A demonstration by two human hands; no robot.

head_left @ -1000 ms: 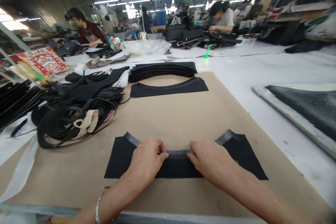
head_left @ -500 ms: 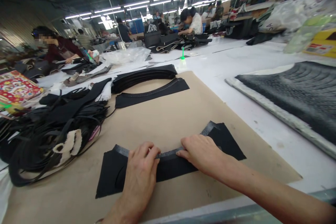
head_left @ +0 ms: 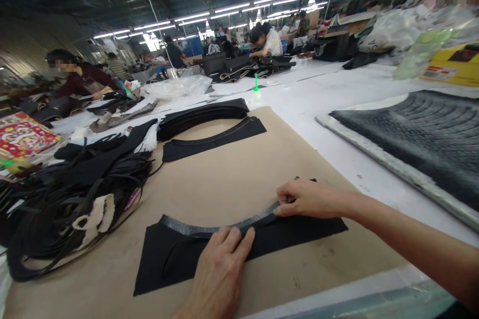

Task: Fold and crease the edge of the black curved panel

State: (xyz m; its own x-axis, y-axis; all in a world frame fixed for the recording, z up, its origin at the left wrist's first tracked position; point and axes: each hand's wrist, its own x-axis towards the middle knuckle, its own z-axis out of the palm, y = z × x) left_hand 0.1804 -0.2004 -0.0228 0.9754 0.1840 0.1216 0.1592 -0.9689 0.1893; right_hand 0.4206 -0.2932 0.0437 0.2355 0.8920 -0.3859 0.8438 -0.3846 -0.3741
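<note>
A black fabric piece with a concave curved upper edge lies on brown paper. Along that curve runs a shiny grey strip. My left hand lies on the middle of the piece, fingers spread a little and pressing just below the curve. Farther right, my right hand pinches the curved edge between thumb and fingers. Part of the piece's right end is hidden behind my right hand and forearm. Beyond them, another curved black piece rests in front of a stack of similar pieces.
A heap of black strips lies at the left, near a red patterned box. A green-tipped bottle stands past the paper. At the right are a grey-black textured slab and a yellow box. People work in the background.
My left hand has moved right and lower on the piece, its fingers flatter. My right hand has slid right along the curve, leaving more of the grey strip uncovered.
</note>
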